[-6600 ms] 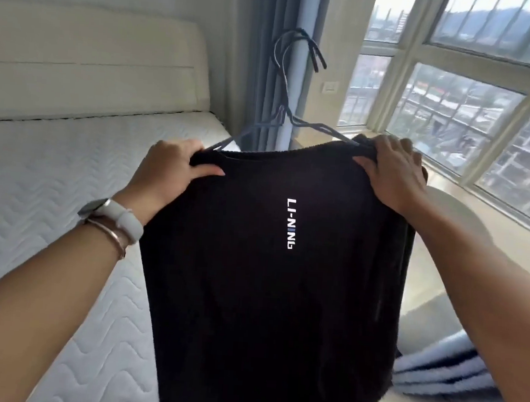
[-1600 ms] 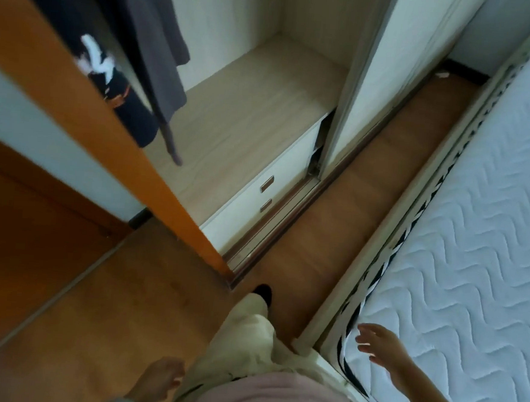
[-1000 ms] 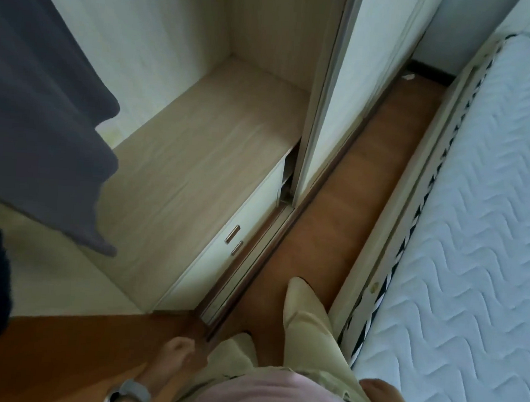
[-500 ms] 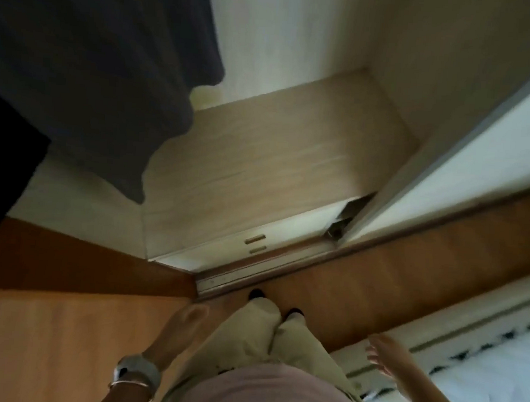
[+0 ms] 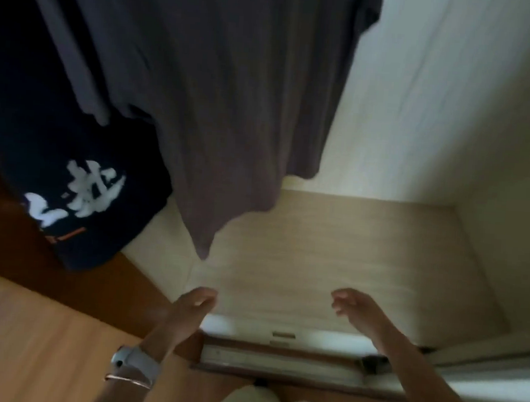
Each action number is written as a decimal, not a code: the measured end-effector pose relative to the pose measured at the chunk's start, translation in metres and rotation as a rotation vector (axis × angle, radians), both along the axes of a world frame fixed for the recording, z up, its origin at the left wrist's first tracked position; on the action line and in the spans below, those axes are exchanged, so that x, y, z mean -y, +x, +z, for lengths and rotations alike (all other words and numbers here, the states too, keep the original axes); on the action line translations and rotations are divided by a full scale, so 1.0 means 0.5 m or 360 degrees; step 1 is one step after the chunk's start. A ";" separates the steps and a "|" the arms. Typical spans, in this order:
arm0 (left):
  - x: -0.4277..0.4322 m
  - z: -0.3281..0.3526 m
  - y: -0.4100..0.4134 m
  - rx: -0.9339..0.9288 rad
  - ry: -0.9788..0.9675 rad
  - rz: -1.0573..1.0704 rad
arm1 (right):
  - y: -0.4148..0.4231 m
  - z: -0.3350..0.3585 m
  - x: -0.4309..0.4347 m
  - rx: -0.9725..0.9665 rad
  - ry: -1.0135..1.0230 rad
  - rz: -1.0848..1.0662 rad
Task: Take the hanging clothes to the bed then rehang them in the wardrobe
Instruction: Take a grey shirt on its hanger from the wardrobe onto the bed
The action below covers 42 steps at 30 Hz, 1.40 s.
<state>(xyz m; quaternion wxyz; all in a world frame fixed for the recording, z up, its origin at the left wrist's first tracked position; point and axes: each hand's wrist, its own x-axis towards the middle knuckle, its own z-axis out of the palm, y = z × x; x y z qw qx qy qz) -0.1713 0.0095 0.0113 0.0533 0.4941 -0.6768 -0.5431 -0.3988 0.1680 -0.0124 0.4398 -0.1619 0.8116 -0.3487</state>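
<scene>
We see a plain dark grey garment [image 5: 227,88] and a navy-black garment [image 5: 28,115] with a white brush-stroke print and a thin orange line. We read the wardrobe base [image 5: 331,262] as pale wood grain, back wall [image 5: 436,103] cream, floor [image 5: 28,341] orange-brown wood, watch strap [image 5: 142,363] white.

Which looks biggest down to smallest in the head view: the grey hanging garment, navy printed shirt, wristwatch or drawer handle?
1. grey hanging garment
2. navy printed shirt, partly out of frame
3. wristwatch, nearer the camera
4. drawer handle
</scene>
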 end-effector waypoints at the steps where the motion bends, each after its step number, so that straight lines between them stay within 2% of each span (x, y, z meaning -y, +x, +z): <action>1: 0.027 0.028 0.007 -0.0080 -0.0289 0.0045 | -0.021 0.049 0.049 -0.0091 -0.0142 0.0041; 2: 0.038 0.087 -0.017 -0.0205 -0.0304 0.0153 | -0.043 0.094 0.092 -0.0186 -0.0305 0.0111; 3: 0.040 0.138 -0.031 -0.0402 -0.0304 0.0095 | -0.056 0.142 0.130 -0.0282 -0.0451 0.0192; 5: 0.067 0.248 -0.059 -0.0638 -0.0585 0.0080 | -0.065 0.248 0.199 -0.0462 -0.0669 0.0378; 10: 0.083 0.532 -0.076 -0.0918 -0.1426 0.0243 | -0.039 0.523 0.327 -0.0718 -0.1241 0.0753; 12: 0.099 0.624 -0.079 -0.0891 -0.1855 0.0377 | -0.026 0.631 0.357 -0.0843 -0.1491 0.0805; 16: 0.113 0.801 -0.085 -0.0655 -0.2576 0.0596 | -0.018 0.814 0.402 -0.1080 -0.1918 0.0792; 18: 0.128 0.870 -0.085 -0.0616 -0.2808 0.0682 | -0.018 0.888 0.421 -0.1226 -0.2107 0.0705; 21: 0.159 0.960 -0.076 -0.0485 -0.2962 0.0811 | -0.009 0.974 0.442 -0.1299 -0.2287 0.0563; 23: 0.193 1.011 -0.070 -0.0295 -0.2890 0.0855 | -0.003 1.022 0.454 -0.1394 -0.2293 0.0517; 25: 0.227 1.054 -0.067 -0.0077 -0.2693 0.0838 | 0.002 1.062 0.468 -0.1351 -0.2209 0.0509; 29: 0.279 1.120 -0.079 0.0544 -0.2302 0.0749 | 0.007 1.111 0.507 -0.0817 -0.1958 0.0457; 32: 0.304 1.146 -0.095 0.0753 -0.2073 0.0639 | 0.014 1.138 0.529 -0.0233 -0.2006 0.0455; 35: 0.321 1.166 -0.109 0.0592 -0.1876 0.0634 | 0.019 1.158 0.539 0.0157 -0.2023 0.0405; 39: 0.330 1.171 -0.116 -0.0043 -0.1386 0.0606 | 0.013 1.170 0.539 0.0333 -0.1993 0.0392; 42: 0.334 1.175 -0.125 -0.0245 -0.1332 0.0596 | 0.008 1.173 0.535 0.0402 -0.2031 0.0428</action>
